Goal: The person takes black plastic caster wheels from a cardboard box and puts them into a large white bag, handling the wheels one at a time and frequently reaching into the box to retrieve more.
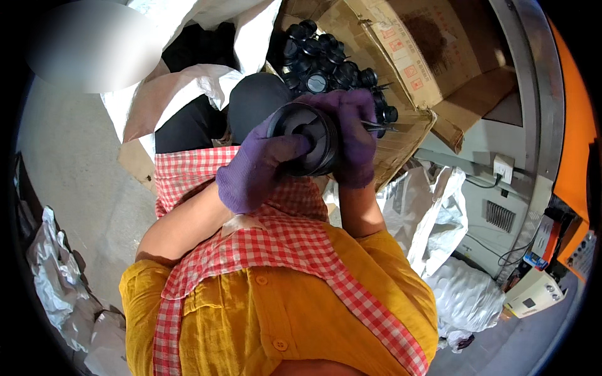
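Note:
A round black plastic part (329,147), hollow like a short cup with inner walls, is held up in front of my apron. My left hand (257,163), in a purple knitted glove, grips it with the thumb inside the opening. On the far right side of the part, my right hand (356,138), gloved alike, is closed with its fingers curled. A thin, pointed, dark metal tool (379,126) sticks out to the right from these fingers; its handle is hidden, so its exact kind does not show. Beyond my hands lies a heap of black plastic parts (316,62).
The heap sits in an open cardboard box (401,56). At the upper left stands a white sack (257,31) with dark contents. White plastic bags (433,213) lie to the right, near a grey machine cabinet (501,216) with cables. Crumpled white sacks (56,276) lie at the left.

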The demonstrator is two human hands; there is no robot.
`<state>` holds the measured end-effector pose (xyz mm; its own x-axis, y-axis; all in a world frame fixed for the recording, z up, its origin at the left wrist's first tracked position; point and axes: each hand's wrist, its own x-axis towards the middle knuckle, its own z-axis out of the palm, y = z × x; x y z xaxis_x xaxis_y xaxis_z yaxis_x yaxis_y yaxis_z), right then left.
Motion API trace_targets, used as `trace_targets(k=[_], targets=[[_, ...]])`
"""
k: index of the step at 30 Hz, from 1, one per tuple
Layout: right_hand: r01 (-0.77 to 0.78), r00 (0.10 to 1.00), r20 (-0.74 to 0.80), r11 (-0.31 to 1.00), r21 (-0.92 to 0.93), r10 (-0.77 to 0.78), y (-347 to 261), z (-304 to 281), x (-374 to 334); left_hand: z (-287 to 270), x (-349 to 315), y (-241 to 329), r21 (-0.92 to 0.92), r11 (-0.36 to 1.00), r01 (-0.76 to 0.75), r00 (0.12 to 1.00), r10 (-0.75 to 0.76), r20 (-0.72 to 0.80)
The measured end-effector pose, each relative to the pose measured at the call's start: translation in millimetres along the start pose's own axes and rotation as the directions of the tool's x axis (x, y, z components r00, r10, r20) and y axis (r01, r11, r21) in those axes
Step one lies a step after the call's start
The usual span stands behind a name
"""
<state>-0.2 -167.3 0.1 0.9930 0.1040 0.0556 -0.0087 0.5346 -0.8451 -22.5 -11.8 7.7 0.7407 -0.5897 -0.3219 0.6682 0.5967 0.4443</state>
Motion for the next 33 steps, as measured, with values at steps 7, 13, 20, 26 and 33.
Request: trace_targets(k=[7,13,20,26,33], targets=[[0.08,0.979,-0.078,0.713,-0.696,-0.186,49.1,-60.4,25.1,-3.7,31.6,4.5,0.955,-0.156,-0.251,0.888,0.354,0.292],[-0.15,0.968,-0.133,-0.067,-0.986,-0.211,108.3,-213.1,55.2,20.8,18.9,67.3,0.857,-0.43,-0.283,0.708,0.509,0.489],[0.054,0.891,-0.282,-0.7,-0.712,0.355,140.4,-288.8,53.4,-76.3,37.5,94.0,0.674,-0.627,0.392,0.781,0.614,0.117],[0.034,0.967,-0.063,-0.372,-0.927,0.247,133.7,-297.4,50.2,-56.1,39.6,78.2,0.903,-0.423,0.079,0.834,0.524,0.173],[-0.176,0.915,-0.392,0.782,-0.597,-0.093,56.6,-136.6,-2.3,-18.2,64.4,10.2,0.848,0.452,-0.276,0.882,0.47,0.037]])
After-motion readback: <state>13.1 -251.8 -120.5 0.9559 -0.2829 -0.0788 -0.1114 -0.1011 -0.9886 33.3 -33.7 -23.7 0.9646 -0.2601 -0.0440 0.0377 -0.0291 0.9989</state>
